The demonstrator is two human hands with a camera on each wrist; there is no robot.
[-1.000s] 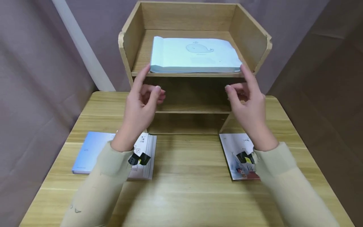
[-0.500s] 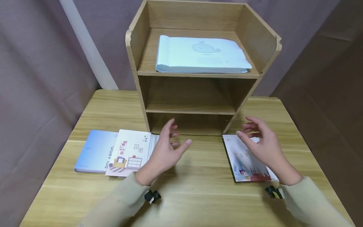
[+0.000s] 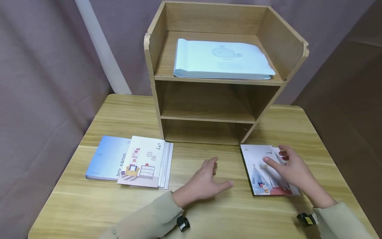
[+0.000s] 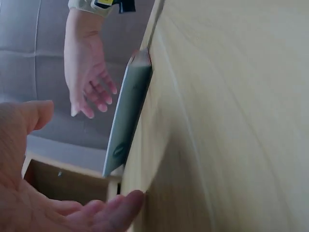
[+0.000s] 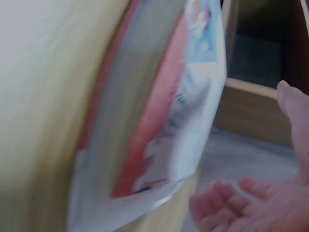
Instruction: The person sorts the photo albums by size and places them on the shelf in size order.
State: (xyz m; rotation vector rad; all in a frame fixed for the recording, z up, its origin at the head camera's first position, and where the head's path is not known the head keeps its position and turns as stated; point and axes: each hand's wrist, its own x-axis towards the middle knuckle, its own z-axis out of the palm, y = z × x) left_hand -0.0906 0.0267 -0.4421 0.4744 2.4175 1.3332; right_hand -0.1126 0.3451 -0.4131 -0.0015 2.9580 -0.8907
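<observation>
On the right of the table lies an illustrated book with a tent on its white cover. Just over its right side hovers my right hand, fingers loosely bent and holding nothing; the left wrist view shows a gap between that hand and the book. My left hand is left of the book, thumb spread from the fingers, apart from it. In the right wrist view, the book's red-edged cover is blurred beside my right hand.
Behind stands a wooden shelf with a pale whale-cover book lying on its top level. At left, a blue book is partly covered by a white illustrated book on the table.
Both hands have come down from beside the whale-cover book on the shelf. The left has moved toward the table's middle, the right over the tent-cover book. The view has shifted slightly.
</observation>
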